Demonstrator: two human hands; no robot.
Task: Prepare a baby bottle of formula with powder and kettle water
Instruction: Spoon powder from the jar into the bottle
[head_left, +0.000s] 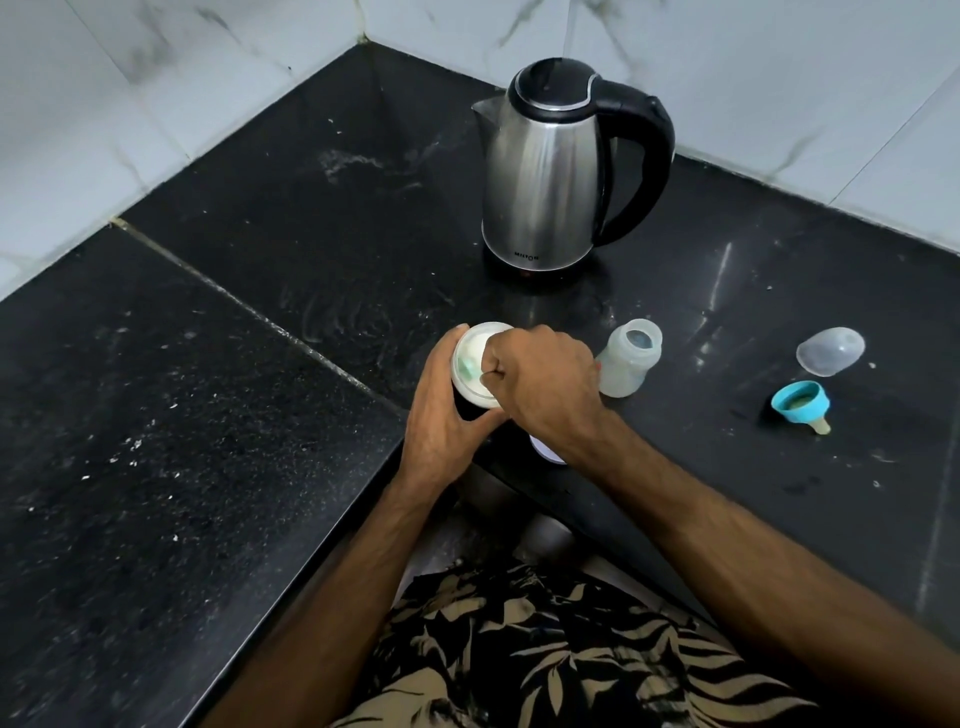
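Scooping seems underway: the left hand (441, 410) wraps the dark round powder tin (475, 374) at the worktop (208, 415) edge, while the right hand (540, 379), fisted, pinches a green scoop (466, 368) in its white powder. The translucent plastic baby bottle (629, 364) stands open just beside, contents unclear; teal-ringed teat (800, 406), clear cap (830, 350) and steel kettle (550, 171) wait apart. Water and closing remain.
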